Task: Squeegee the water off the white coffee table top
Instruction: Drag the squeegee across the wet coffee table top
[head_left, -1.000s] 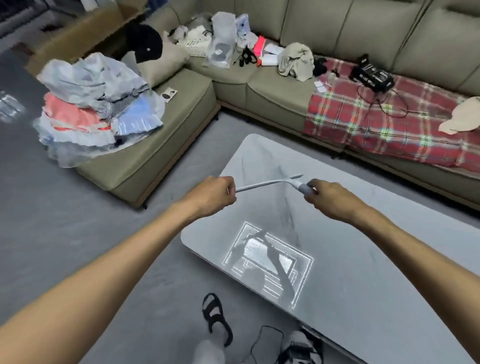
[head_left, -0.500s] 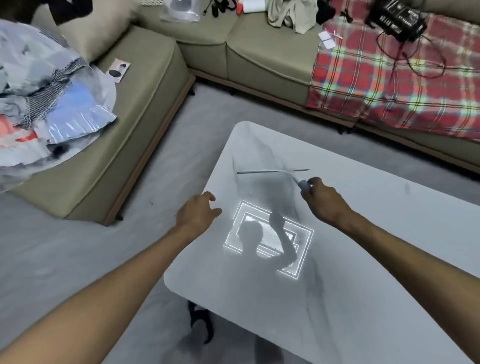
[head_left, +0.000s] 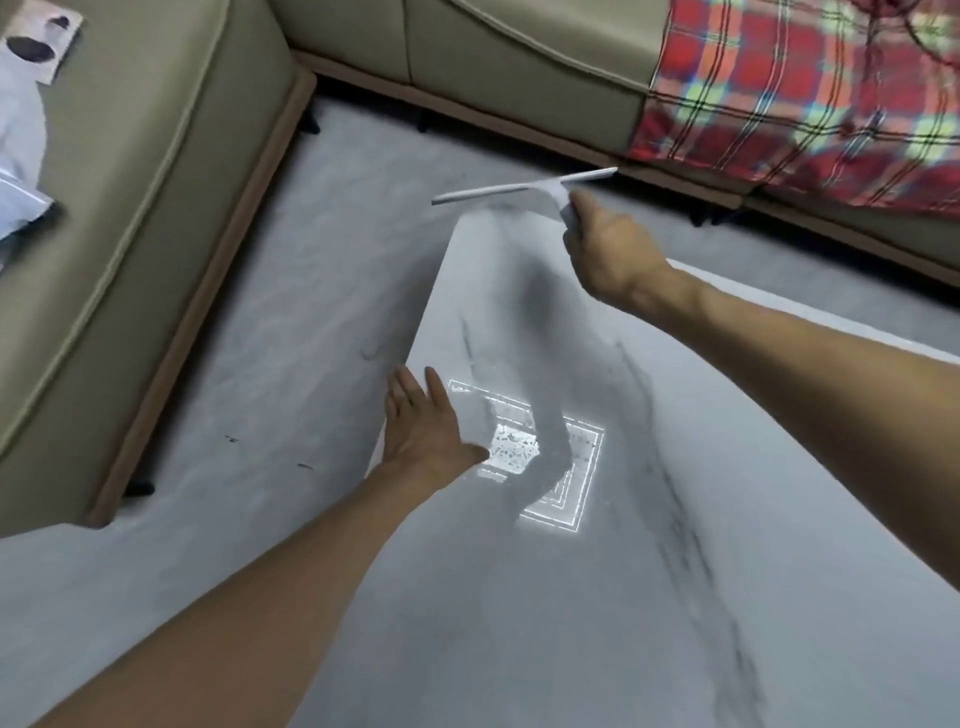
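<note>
Now right hand (head_left: 605, 249) grip clamped on squeegee (head_left: 519, 189), left hand (head_left: 423, 423) flat, fingers spread, on table (head_left: 675, 597).

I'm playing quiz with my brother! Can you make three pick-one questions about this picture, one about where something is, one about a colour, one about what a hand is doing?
1. Where is the squeegee blade?
A. by the table's far corner
B. on the sofa
C. on the floor

2. What colour is the plaid blanket, mostly?
A. blue
B. red
C. black

3. What is the left hand doing?
A. gripping the squeegee
B. making a fist
C. lying open and flat on the table edge

Answers: 1 A, the right hand holds it there; 2 B, red squares dominate; 3 C, fingers are spread.
</note>
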